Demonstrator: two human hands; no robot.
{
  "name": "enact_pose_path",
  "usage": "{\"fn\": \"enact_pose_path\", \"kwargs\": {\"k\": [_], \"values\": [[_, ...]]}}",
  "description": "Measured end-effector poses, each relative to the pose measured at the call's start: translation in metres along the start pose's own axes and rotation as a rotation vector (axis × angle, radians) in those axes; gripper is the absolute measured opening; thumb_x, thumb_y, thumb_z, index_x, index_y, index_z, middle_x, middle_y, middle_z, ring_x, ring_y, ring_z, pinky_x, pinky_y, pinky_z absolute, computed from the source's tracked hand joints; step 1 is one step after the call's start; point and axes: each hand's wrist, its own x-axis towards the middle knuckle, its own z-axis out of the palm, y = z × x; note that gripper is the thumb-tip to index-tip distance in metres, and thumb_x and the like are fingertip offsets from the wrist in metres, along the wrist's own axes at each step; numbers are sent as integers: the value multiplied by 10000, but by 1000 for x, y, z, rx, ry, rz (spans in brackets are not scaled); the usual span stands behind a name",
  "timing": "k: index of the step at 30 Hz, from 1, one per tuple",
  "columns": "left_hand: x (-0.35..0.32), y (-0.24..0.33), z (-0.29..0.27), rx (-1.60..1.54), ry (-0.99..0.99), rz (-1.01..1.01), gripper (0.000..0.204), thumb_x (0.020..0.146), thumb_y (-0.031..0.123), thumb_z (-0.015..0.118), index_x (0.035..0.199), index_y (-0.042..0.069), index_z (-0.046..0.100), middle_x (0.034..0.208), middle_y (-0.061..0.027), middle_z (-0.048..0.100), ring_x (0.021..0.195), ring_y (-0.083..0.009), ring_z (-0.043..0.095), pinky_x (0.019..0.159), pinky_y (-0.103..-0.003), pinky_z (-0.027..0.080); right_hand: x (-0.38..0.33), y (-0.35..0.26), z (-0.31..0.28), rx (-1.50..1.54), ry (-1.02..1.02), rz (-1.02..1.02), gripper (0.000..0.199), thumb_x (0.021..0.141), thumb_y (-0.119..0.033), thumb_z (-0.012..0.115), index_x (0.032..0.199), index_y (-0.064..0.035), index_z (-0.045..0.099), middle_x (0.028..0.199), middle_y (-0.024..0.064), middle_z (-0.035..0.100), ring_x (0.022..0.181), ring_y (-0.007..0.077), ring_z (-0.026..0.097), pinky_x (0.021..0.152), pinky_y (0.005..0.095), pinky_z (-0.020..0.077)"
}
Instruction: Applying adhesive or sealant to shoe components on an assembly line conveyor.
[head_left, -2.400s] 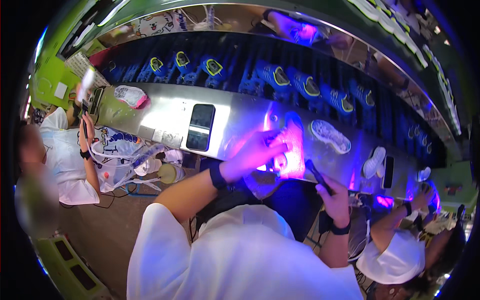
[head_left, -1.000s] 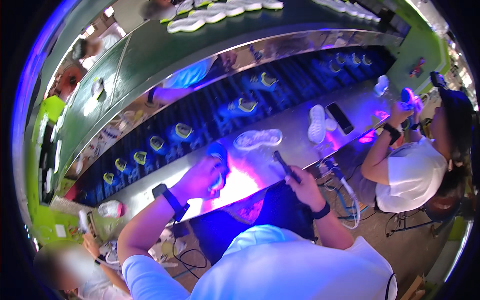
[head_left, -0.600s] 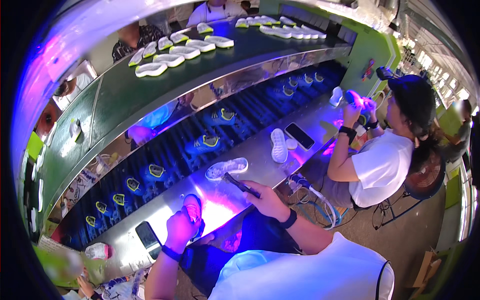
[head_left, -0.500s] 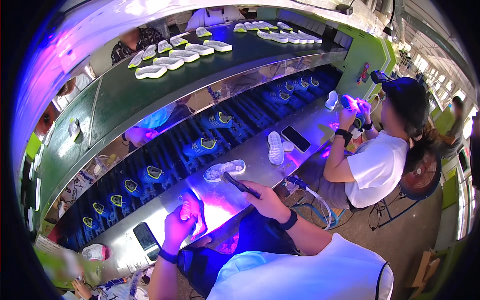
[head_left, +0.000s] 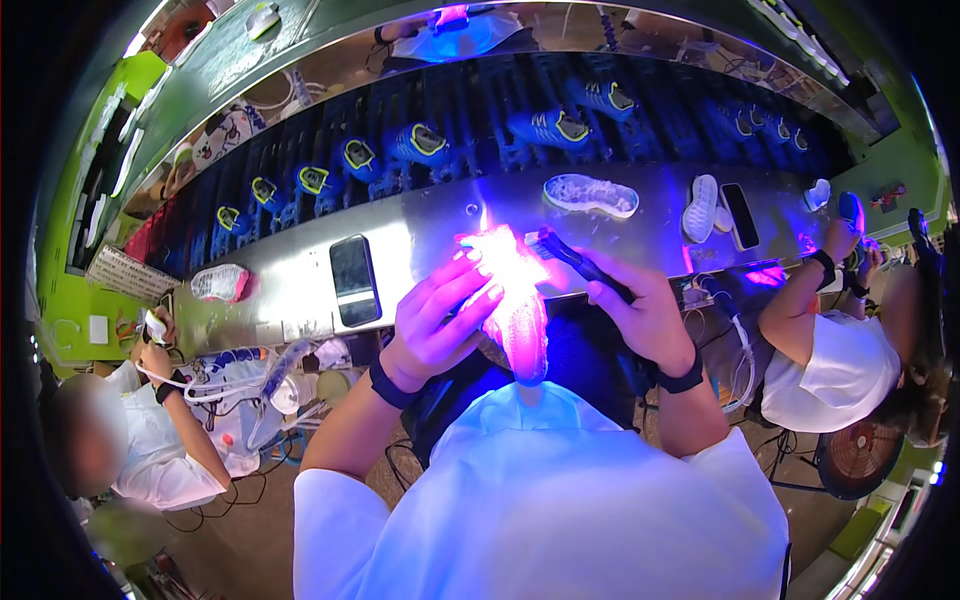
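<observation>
My left hand [head_left: 435, 320] grips a shoe [head_left: 523, 335] from its left side, fingers spread along it. Strong pink-white light washes out the far part of the shoe, so its details are hard to make out. In my right hand [head_left: 648, 310] is a brush with a dark handle [head_left: 592, 272]. The brush head is at the lit right side of the shoe; whether it touches cannot be made out in the glare. Beyond my hands, a pale shoe sole [head_left: 592, 195] with whitish clumps in it lies on the metal ledge [head_left: 430, 215].
A rolling conveyor [head_left: 480, 120] carries several blue shoes behind the ledge. On the ledge lie a phone [head_left: 353, 280] at left, a white sole [head_left: 700, 210] and another phone [head_left: 740, 216] at right, and a pink-edged sole [head_left: 219, 283] far left. Co-workers sit on both sides.
My view has turned to the right-side-up bench centre, bringing the left co-worker into sight. The shoe is now under bright light, and the brush has come from over the clumped sole to the shoe.
</observation>
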Motion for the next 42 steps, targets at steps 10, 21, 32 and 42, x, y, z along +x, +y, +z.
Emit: {"fn": "enact_pose_path", "kwargs": {"k": [10, 21, 32, 42], "values": [[0, 15, -4, 112, -112, 175, 317, 857, 130, 723, 1172, 147, 753, 1248, -92, 689, 1192, -324, 672, 1043, -472, 565, 3, -1, 6, -86, 51, -99, 436, 935, -18, 685, 1368, -37, 641, 1165, 140, 747, 991, 213, 715, 895, 322, 534], [-1, 5, 18, 91, -219, 203, 346, 876, 161, 685, 1216, 137, 743, 1294, -94, 675, 1254, -325, 638, 1096, -495, 517, -38, 37, -13, 59, -88, 107, 434, 907, -24, 731, 1336, -29, 663, 1133, 107, 749, 987, 208, 703, 905, 320, 532], [-12, 2, 35, 73, -235, 63, 349, 867, 119, 654, 1203, 133, 746, 1278, -105, 677, 1231, -345, 648, 1086, -528, 516, -45, 52, -11, 189, -69, 273, 410, 951, -69, 702, 1354, -20, 651, 911, 32, 692, 816, 81, 618, 762, 263, 519], [-15, 9, 46, -7, -188, -258, 601, 654, 26, 787, 1247, 94, 716, 1261, -143, 668, 1189, -383, 656, 1059, -517, 522, -54, 68, -17, 339, -162, 346, 438, 957, -72, 702, 1387, -21, 635, 933, 24, 663, 798, 93, 601, 764, 254, 505]]}}
